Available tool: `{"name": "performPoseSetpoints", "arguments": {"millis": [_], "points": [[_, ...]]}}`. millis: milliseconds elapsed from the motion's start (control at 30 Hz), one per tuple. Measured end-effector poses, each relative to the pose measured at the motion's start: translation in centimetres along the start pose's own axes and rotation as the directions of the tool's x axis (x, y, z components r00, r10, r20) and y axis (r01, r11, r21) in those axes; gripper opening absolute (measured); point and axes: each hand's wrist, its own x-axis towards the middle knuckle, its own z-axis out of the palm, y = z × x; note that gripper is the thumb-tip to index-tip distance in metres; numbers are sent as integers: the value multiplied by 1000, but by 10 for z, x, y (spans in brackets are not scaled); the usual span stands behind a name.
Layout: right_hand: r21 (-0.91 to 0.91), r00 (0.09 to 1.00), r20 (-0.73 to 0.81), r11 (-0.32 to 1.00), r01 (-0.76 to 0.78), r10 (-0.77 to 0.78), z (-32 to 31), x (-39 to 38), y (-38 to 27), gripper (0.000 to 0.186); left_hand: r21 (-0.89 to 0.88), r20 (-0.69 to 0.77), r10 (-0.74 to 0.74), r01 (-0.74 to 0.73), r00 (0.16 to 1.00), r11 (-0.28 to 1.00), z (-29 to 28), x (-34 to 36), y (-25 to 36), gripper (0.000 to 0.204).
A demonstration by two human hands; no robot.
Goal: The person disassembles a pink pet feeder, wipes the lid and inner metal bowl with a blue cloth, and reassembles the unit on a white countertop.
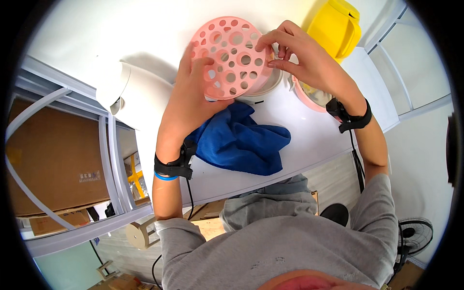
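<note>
A round pink steamer tray (237, 66), pierced with holes of several sizes, is raised and tilted over the far part of the table. My left hand (191, 92) grips its left side, fingers behind the rim and thumb on the face. At the opposite rim, my right hand (295, 53) has its thumb and bent fingers closed on the edge. Partly hidden beneath the tray is a round white appliance base (271, 89). Close to my left wrist lies a crumpled blue cloth (237, 140).
A white kettle (145, 94) lies left of my left hand. The yellow pitcher (328, 29) stands at the far right. Below my right hand is a pink-rimmed bowl or lid (309, 100), partly covered. The white table (309, 145) ends just before my body.
</note>
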Motion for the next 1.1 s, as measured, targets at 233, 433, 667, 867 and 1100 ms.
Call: {"name": "performPoseSetpoints", "arguments": {"millis": [233,433,667,867,1100], "points": [[-108,1000,6,994,8,-8,-3,-1,-18,41,9,0,17,-17,1000,1000,3,2,12,89],[-165,1000,-9,986,0,-1,-4,5,-27,33,-31,24,-37,38,999,999,-1,4,15,89],[48,992,0,990,-130,130,-4,-3,-24,33,-101,-86,-115,106,990,989,-11,5,6,95],[161,803,539,967,200,-255,44,-36,-40,64,-119,-149,-115,98,982,988,-13,5,4,95],[-6,740,617,938,346,-269,119,-35,-56,84,-169,-155,-98,72,983,983,-19,11,13,99]]}}
